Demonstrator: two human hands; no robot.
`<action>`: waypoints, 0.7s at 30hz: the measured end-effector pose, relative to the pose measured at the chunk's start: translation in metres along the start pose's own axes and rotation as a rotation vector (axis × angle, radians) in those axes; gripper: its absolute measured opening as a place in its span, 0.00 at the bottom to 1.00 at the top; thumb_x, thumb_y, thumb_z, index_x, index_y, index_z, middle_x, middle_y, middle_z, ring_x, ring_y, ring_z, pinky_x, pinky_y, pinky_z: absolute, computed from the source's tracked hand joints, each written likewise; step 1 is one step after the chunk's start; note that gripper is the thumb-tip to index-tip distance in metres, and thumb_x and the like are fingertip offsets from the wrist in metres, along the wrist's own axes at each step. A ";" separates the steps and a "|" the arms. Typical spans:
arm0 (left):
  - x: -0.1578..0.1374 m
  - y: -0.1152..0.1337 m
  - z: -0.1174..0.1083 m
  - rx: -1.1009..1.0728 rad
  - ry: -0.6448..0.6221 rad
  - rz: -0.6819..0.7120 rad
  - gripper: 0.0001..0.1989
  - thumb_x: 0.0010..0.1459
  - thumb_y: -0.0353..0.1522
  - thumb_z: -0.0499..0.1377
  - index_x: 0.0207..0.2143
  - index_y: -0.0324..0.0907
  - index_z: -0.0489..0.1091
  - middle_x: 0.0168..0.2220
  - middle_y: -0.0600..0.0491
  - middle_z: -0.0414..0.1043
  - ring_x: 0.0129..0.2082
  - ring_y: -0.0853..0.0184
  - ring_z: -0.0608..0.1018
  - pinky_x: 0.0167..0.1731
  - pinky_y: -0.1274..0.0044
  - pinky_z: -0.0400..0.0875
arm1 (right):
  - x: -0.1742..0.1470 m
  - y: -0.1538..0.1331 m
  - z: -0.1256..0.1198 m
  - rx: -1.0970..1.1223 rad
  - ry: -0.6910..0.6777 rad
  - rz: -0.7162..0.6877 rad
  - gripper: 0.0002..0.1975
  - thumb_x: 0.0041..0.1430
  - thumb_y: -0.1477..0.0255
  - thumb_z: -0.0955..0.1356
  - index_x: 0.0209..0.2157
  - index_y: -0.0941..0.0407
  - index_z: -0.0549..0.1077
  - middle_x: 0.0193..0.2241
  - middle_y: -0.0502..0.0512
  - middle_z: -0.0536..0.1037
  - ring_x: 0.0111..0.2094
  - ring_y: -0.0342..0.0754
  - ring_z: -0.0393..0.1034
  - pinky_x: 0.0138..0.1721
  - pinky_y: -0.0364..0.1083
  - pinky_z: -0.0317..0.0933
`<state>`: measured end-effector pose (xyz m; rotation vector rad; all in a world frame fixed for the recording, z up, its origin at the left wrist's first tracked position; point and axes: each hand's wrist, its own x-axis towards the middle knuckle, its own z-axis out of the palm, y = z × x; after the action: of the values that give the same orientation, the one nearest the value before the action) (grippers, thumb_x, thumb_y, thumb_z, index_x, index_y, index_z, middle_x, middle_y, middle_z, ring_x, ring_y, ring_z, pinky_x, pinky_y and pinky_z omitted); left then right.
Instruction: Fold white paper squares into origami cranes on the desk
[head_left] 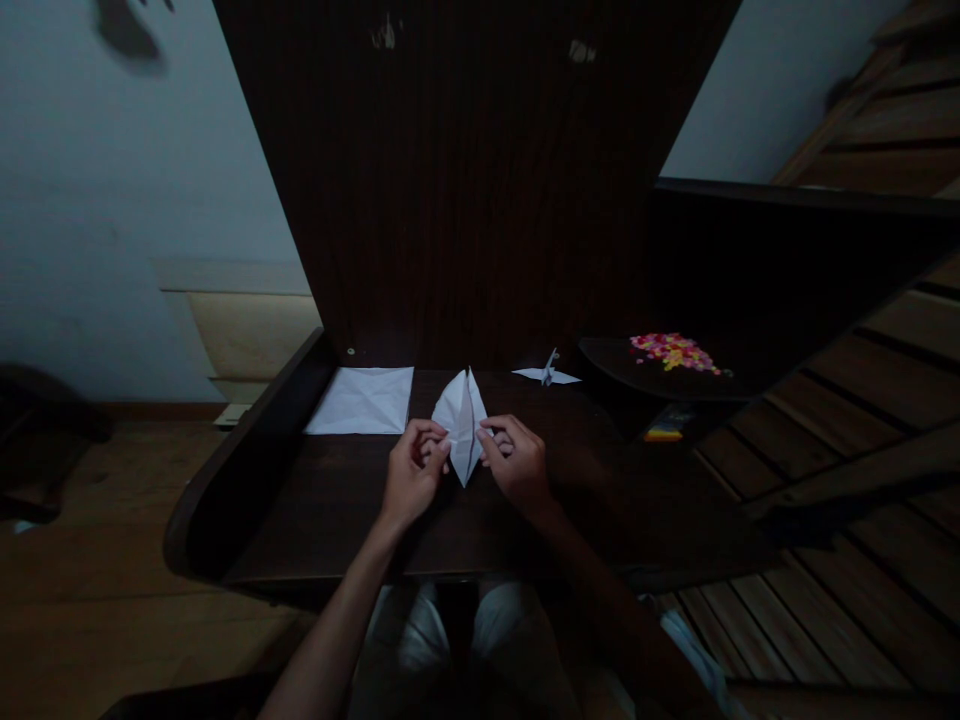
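- Paper fold (pixel 462 425) sits mid-desk (pixel 330 510), a diamond shape with two upper flaps, pinched from both sides.
- Our left hand (pixel 411 475) grips its left edge between thumb and fingers; our right hand (pixel 516 462) pinches the right edge the same way.
- Flat creased sheet (pixel 363 400) lies just left of it, untouched.
- Finished crane (pixel 548 373) stands further back on the right; colourful bits (pixel 673 351) well beyond.
- We judge the fold about midway: base done, neck, tail and wings still left.
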<state>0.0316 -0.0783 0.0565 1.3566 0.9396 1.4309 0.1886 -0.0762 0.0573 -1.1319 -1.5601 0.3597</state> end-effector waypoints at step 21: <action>-0.007 0.008 0.018 0.346 0.329 0.164 0.19 0.49 0.36 0.65 0.41 0.42 0.63 0.29 0.57 0.68 0.24 0.73 0.74 0.24 0.83 0.70 | -0.011 -0.018 0.010 -0.311 0.173 -0.385 0.06 0.61 0.78 0.63 0.35 0.56 0.72 0.30 0.55 0.74 0.32 0.45 0.72 0.34 0.43 0.67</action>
<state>0.0480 -0.0887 0.0633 1.5010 1.3660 1.7083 0.1704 -0.0904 0.0603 -1.0328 -1.6701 -0.2399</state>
